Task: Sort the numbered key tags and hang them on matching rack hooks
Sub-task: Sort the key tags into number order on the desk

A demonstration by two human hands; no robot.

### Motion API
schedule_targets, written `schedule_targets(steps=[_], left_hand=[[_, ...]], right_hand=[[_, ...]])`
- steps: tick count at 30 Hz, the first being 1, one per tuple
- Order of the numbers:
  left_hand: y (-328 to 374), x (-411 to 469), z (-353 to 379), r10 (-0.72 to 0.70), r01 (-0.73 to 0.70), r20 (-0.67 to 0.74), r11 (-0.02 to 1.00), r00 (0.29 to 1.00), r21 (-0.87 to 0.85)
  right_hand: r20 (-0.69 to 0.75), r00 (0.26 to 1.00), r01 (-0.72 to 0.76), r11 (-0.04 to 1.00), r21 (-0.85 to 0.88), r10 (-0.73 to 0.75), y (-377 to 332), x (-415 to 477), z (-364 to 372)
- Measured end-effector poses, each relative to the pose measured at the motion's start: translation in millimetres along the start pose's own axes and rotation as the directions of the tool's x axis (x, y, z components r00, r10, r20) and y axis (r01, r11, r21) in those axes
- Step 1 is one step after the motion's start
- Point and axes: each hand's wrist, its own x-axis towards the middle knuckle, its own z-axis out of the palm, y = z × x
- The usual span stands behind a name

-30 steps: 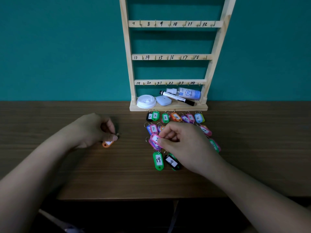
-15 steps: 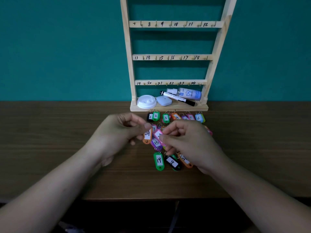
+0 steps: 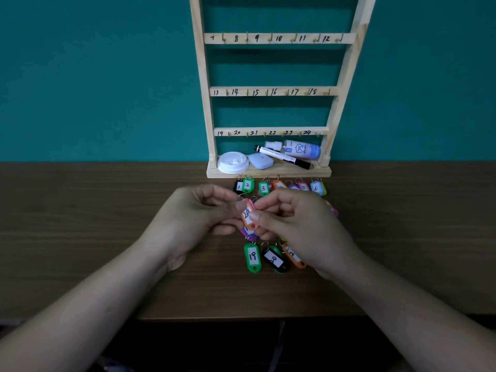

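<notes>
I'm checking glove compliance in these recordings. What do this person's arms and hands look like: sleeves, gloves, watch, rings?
The left forearm and right forearm are bare to the frame's lower edge; no sleeve shows. The left hand and right hand are ungloved. There is no watch or band at either wrist, and no ring on the fingers that show. The right thumbnail looks short and unpainted.

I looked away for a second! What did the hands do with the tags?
The left hand carried the orange tag 24 rightward to the middle. The right hand met it there and now pinches it too. The rack and green tag 19 stayed put.
</notes>
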Motion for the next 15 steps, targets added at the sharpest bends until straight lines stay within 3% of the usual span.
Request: schedule_targets(steps=[7,15], left_hand=[[-3.2,1.5,-4.1,-0.042,0.041,0.071,0.999,0.997,0.010],[-10.0,1.0,0.2,0.061,-0.067,0.089,0.995,0.994,0.068]], right_hand=[[0.037,0.999,0.013,1.000,-0.005,-0.013,1.2,0.2,-0.5],[-0.015,0.994,0.105,0.977,-0.185,-0.110,4.9,-0.8,-4.1]])
